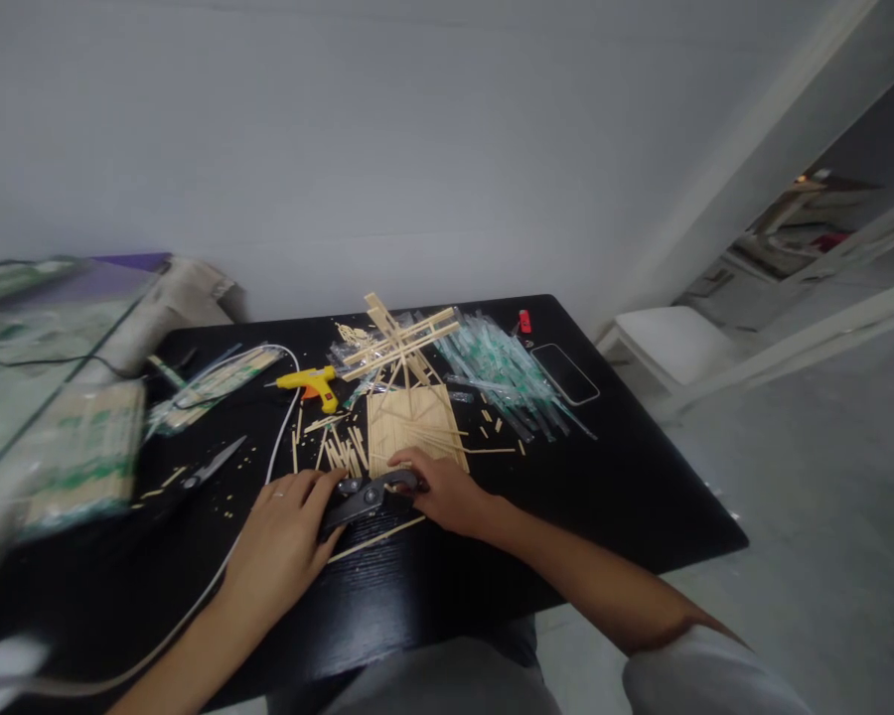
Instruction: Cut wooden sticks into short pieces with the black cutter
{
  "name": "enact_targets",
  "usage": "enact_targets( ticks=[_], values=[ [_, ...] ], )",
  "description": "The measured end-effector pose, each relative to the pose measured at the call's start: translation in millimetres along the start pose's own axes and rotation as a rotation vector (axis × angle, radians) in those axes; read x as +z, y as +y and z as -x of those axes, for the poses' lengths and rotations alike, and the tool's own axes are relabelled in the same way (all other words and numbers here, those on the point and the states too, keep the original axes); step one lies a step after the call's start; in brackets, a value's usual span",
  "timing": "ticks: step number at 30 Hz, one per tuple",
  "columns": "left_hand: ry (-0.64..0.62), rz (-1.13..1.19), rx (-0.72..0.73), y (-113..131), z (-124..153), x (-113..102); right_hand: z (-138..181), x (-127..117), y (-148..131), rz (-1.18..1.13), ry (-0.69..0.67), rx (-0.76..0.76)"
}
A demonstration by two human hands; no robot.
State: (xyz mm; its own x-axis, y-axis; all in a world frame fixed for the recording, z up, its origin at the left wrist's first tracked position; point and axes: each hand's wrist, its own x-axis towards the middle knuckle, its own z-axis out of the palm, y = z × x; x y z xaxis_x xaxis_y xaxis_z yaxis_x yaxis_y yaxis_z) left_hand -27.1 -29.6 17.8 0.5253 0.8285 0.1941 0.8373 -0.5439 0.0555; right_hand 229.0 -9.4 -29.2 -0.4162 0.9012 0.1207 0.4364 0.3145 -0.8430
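Observation:
A pair of dark pruning shears (pixel 371 497) lies between my two hands over the table's near part. My left hand (pixel 287 521), with a ring on one finger, is closed round their left end. At the other end, the fingers of my right hand (pixel 447 492) curl on the curved dark part; whether they also pinch a stick is hidden. Just below the shears is a thin wooden stick (pixel 376 539). Beyond my hands a flat panel of joined sticks (pixel 409 412) carries a windmill-like stick frame (pixel 402 348), its crossed blades raised above it.
A yellow glue gun (pixel 313 385) and scissors (pixel 213 465) lie left on the black table (pixel 626 497). Cut stick pieces (pixel 347 452) are scattered nearby. Green-printed wrappers (pixel 496 362), a phone-like slab (pixel 564 374) and a red object (pixel 524 321) lie right. A white cable (pixel 279 437) runs past my left hand.

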Motion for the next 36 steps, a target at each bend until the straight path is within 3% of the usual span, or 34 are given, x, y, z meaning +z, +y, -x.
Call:
enact_targets(
  ticks=[9, 19, 25, 36],
  values=[
    [0.016, -0.072, -0.03, 7.6, 1.4, -0.1, -0.1, -1.7, -3.6, 0.008, -0.009, -0.01],
    [-0.076, -0.173, -0.027, 19.2, 2.6, -2.1, -0.9, -1.8, -3.8, 0.001, -0.011, -0.012],
    [-0.031, -0.209, -0.072, 23.8, 4.9, -5.8, -0.6, -1.5, -5.5, 0.0, 0.001, 0.026],
    [-0.089, -0.222, -0.163, 42.0, 9.6, -11.3, 1.9, -1.8, -10.8, -0.019, 0.012, 0.047]
  ],
)
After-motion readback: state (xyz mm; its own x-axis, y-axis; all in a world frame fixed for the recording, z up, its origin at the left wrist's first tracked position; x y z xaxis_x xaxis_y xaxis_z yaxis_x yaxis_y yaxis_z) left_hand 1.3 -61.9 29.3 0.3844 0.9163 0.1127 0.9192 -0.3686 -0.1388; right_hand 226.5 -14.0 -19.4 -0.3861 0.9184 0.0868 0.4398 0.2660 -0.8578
